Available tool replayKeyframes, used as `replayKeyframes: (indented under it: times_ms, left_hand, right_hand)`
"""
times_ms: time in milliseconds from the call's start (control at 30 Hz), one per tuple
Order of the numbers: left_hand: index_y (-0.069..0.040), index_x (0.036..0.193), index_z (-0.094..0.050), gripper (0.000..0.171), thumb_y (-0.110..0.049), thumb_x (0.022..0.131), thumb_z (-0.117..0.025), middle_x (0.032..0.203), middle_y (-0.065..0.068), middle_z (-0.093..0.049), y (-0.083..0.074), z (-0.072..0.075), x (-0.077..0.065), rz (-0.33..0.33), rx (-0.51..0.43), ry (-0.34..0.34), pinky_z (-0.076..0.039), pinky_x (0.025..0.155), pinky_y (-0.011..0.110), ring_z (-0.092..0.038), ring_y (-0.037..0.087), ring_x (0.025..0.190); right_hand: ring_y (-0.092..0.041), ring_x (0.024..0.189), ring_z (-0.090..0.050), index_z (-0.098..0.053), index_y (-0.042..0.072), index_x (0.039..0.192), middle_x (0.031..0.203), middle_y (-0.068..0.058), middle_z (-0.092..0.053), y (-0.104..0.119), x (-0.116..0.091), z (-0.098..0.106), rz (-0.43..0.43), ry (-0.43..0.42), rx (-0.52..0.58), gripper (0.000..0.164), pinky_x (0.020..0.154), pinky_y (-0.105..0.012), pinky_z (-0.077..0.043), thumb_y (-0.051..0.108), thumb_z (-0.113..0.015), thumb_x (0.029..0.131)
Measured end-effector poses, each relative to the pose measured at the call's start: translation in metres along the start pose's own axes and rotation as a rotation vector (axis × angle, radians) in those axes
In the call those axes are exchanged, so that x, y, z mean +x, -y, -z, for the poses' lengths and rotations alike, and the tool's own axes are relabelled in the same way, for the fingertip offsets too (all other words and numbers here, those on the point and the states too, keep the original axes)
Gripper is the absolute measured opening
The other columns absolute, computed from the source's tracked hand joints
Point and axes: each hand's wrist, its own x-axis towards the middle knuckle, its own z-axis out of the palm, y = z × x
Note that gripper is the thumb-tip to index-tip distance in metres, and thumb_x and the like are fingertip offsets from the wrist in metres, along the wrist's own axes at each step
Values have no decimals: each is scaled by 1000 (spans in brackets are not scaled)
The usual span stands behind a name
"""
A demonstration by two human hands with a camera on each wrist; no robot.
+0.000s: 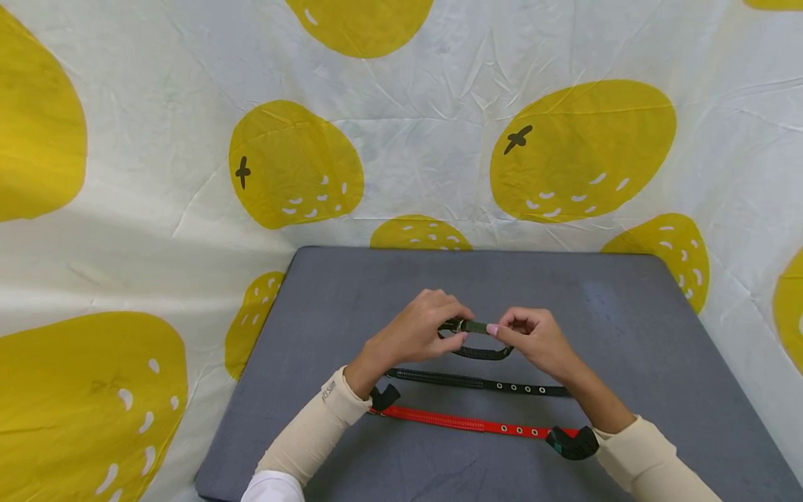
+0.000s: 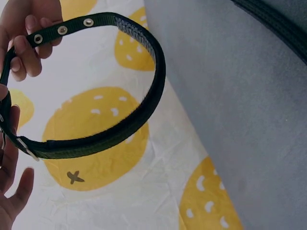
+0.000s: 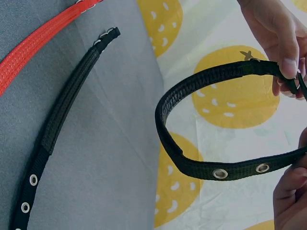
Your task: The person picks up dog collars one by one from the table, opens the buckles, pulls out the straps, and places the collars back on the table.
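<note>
A dark green dog collar (image 1: 477,328) with metal eyelets is bent into a loop above the table. At its buckle end, my left hand (image 1: 429,324) pinches the band between thumb and fingers. My right hand (image 1: 533,338) pinches the strap on the other side, thumb on top. In the left wrist view the collar (image 2: 96,147) shows a padded band and a metal ring near the buckle. The right wrist view shows the left thumb pressed on the buckle end of the collar (image 3: 206,170), while the buckle itself is partly hidden by the fingers.
A black collar (image 1: 439,378) lies stretched out on the grey table (image 1: 351,293), just nearer than the hands. Nearer still lies a red collar (image 1: 439,418), parallel to it. White cloth with yellow fruit prints (image 1: 295,164) walls the table at the back and sides.
</note>
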Motion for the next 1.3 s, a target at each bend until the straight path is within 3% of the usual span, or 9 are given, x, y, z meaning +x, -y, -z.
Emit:
replayKeyframes:
  times_ms: [300,500,600,833,967,1167,1300]
  left_hand:
    - [-18,103,-73,19,-28,88,-79,92,-8,-70,3,3,0,31,11,-11,-46,96,39,-59,8,87]
    - [-19,102,-76,15,-25,88,-78,95,-8,-73,7,5,-2,46,92,-54,-47,96,39,-63,10,91]
    - [-19,103,-76,16,-25,89,-78,97,-7,-73,11,5,-4,58,124,-71,-47,96,40,-64,11,94]
    - [-17,107,-71,17,-23,91,-76,103,-4,-72,25,9,-14,172,163,-108,-44,99,45,-63,15,96]
    - [-15,109,-68,17,-20,94,-73,105,-2,-69,33,12,-21,250,130,-135,-42,102,49,-63,17,95]
    - [-12,109,-66,18,-18,94,-72,104,5,-57,41,13,-27,301,88,-186,-41,83,41,-51,21,92]
    - [-8,110,-65,19,-16,94,-73,93,2,-60,45,14,-31,335,95,-154,-41,78,36,-52,19,83]
  right_hand:
    - [-13,47,-32,-65,8,80,64,-10,-50,-1,-3,2,32,-17,-8,16,46,-31,-31,-1,-67,93]
    - [-14,52,-40,-66,6,82,67,-2,-57,-3,-6,8,60,-83,12,15,50,-31,-37,-3,-65,93]
    - [-12,50,-38,-66,2,84,65,4,-55,-5,-6,13,89,-140,29,13,47,-31,-34,-6,-63,94]
    - [-14,50,-41,-60,-13,87,71,-2,-62,-12,-6,23,222,-336,184,10,45,-27,-35,-7,-62,95]
    - [-12,51,-43,-61,-9,85,72,3,-63,-12,-7,28,241,-433,241,11,47,-22,-38,-8,-60,95]
    - [-13,49,-42,-61,-9,84,71,2,-62,-11,-7,33,218,-502,245,11,46,-21,-37,-10,-59,95]
    - [-14,48,-42,-60,-11,84,70,-2,-62,-12,-6,34,231,-503,262,11,45,-22,-37,-10,-59,95]
